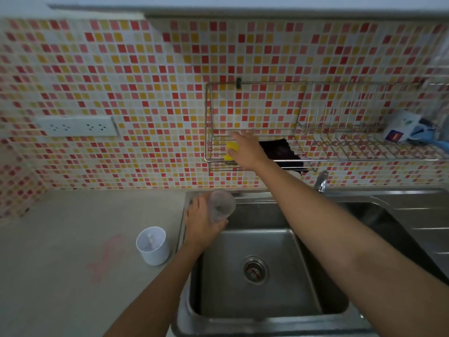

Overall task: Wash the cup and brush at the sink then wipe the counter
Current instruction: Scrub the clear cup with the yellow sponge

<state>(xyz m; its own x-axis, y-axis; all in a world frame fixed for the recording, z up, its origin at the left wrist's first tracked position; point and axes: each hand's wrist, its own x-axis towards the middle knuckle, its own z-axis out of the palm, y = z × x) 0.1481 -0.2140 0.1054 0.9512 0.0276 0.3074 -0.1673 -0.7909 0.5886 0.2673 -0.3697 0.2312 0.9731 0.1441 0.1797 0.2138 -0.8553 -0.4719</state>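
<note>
My left hand (202,221) grips a translucent plastic cup (222,205) over the far left corner of the steel sink (262,249), its mouth tilted toward me. My right hand (245,149) reaches up into the wire wall rack (257,144) and lies against a yellow sponge (230,150) there; the fingers are hidden behind the hand, so their hold is unclear. A white cup (153,245) stands on the counter left of the sink with a brush-like item inside. A pink stain (107,257) marks the grey counter (73,239).
A dark cloth (283,154) lies in the rack right of the sponge. The faucet (321,182) stands behind the sink. A white and blue packet (408,128) rests on the rack's right end. A socket strip (77,126) is on the tiled wall.
</note>
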